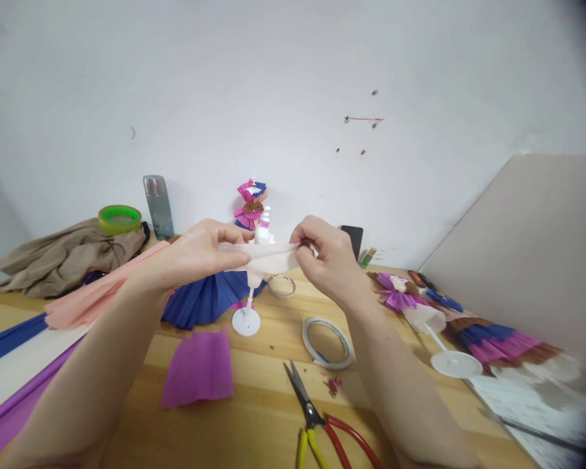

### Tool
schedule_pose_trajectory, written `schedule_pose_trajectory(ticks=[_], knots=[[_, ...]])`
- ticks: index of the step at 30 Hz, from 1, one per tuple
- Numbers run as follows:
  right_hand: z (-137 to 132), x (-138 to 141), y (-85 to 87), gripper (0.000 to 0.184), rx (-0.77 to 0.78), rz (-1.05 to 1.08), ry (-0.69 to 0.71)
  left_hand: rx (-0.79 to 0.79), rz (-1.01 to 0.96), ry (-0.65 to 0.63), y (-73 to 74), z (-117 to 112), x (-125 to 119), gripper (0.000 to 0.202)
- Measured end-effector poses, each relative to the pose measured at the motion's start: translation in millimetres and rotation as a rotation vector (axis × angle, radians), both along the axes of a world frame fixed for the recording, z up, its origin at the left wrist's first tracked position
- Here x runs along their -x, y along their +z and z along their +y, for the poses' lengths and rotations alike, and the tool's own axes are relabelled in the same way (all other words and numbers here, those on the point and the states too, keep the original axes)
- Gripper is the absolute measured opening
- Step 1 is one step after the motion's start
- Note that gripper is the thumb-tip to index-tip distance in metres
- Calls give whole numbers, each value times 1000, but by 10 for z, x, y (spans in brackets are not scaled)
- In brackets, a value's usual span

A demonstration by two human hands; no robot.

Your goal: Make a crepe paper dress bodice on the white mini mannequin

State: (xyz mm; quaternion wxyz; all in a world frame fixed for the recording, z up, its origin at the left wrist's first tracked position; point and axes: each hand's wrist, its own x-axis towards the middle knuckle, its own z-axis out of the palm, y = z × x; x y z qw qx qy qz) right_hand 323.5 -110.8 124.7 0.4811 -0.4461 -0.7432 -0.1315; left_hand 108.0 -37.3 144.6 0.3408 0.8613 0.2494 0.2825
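Both my hands are raised over the wooden table [254, 423] and pinch a strip of white crepe paper [268, 255] stretched between them. My left hand [202, 251] grips its left end with closed fingers. My right hand [325, 257] pinches its right end. Just behind the strip stands a paper doll [254, 208] on a white stand [246, 320], with a blue pleated skirt [205, 299] and a pink and brown fan on top.
A purple crepe piece [198, 368], a tape ring [328, 342], a smaller tape roll [282, 285] and red-and-yellow scissors [317, 423] lie in front. Crepe rolls [29, 352] lie left. A finished doll [469, 332] lies right. A flask [158, 206], green tape [120, 219] and cloth [63, 257] sit behind.
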Motion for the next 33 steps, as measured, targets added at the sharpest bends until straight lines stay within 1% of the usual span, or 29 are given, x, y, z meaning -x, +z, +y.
schedule_pose_trajectory(ticks=[5, 9, 12, 14, 16, 19, 22, 25, 27, 29, 31, 33], knots=[[58, 12, -41, 11, 86, 51, 53, -5, -17, -27, -35, 33, -1, 20], [99, 21, -79, 11, 115, 144, 79, -39, -5, -20, -34, 37, -3, 20], [137, 19, -116, 15, 222, 274, 119, -64, 11, -2, -19, 16, -21, 21], [164, 22, -139, 18, 314, 365, 154, -81, 24, 35, -19, 2, -48, 22], [189, 32, -156, 20, 359, 419, 192, -94, 17, 83, -31, 1, -85, 23], [206, 56, -165, 21, 367, 448, 231, -64, -44, 105, -66, 30, -137, 22], [200, 78, -158, 22, 379, 497, 260, 19, -134, 52, -82, 75, -146, 18], [187, 96, -153, 22, 377, 511, 281, 52, -110, 0, -60, 92, -103, 20], [180, 113, -154, 22, 354, 494, 244, 16, -40, 17, -35, 79, -70, 24], [174, 138, -160, 22, 323, 481, 193, -31, 6, 69, -19, 53, -56, 28], [165, 170, -166, 21, 299, 473, 148, -42, 17, 124, -16, 23, -71, 29], [153, 203, -173, 21, 274, 451, 110, -34, 1, 149, -26, -4, -109, 29]])
